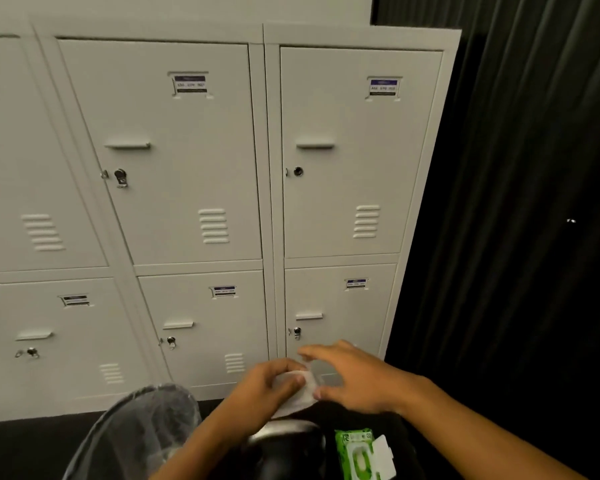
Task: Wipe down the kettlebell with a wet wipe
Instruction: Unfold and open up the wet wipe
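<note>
A white wet wipe (300,393) is bunched between both hands, low in the middle of the view. My left hand (264,386) grips its left side with fingers curled around it. My right hand (354,375) pinches its right edge with the thumb and spread fingers. Right below the hands sits the black kettlebell (284,448), with its shiny handle showing under my left forearm. A green pack of wet wipes (359,453) lies to the right of the kettlebell, its white lid flipped up.
A bin lined with a clear plastic bag (146,431) stands at the lower left. Grey lockers (194,202) fill the wall ahead. A black curtain (516,202) hangs on the right. The floor is dark.
</note>
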Demonstrator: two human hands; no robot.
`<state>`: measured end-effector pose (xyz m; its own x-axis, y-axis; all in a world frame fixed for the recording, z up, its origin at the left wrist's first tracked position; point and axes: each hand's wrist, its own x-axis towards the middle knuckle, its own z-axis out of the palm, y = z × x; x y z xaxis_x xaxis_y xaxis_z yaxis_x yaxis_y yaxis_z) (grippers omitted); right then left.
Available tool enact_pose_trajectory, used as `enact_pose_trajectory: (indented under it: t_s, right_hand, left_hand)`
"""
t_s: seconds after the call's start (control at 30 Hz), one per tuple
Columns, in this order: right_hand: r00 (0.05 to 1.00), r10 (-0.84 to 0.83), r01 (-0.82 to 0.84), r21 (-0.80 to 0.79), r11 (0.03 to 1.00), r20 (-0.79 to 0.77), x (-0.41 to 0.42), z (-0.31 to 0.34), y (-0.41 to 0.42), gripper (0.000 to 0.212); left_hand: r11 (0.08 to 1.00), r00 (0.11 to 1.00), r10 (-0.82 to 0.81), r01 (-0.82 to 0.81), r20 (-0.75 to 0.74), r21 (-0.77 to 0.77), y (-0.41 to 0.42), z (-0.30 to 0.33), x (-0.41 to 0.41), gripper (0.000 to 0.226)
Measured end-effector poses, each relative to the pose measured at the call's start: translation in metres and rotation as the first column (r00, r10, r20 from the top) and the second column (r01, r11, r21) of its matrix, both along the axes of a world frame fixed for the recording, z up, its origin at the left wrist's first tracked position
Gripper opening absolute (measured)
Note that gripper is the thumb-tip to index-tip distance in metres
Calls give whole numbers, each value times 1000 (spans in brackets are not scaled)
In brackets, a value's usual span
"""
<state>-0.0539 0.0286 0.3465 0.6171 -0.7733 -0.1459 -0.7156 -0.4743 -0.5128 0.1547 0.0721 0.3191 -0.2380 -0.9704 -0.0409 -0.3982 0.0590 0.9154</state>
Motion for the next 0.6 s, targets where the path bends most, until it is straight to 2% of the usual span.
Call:
enact_pose_trajectory:
  t_s: [0.1,0.17,0.23,0.3,0.37,0.47,0.6]
  right_hand:
    - [998,42,-47,-112,993,-45,8,16,3,27]
    - [998,43,-52,-181,982,-54,10,27,5,28]
    - [999,33,-31,-191,981,4,10,34,6,34]
    - [997,-1,13,-160,987,71,11,38,7,33]
    - [992,-43,58,-133,989,116,13,42,8,29]
    - [986,-76,93,-112,989,148,16,51,6,23]
    - [982,-82,97,-81,992,168,19,65,2,21]
  left_hand:
    - [999,1000,28,-29,-10,-42,4,20,7,10]
    - [996,998,63,-65,-32,-60,5,29,13,7]
    - [993,990,105,-109,-89,-44,6,36,19,14]
    - [994,979,95,-84,-180,67,9,39,24,28]
    - [988,977,46,-14,-208,155,14,42,24,32]
    - [990,983,83,-63,-161,123,16,44,25,23]
    - [979,953,197,-181,-232,89,11,51,32,24]
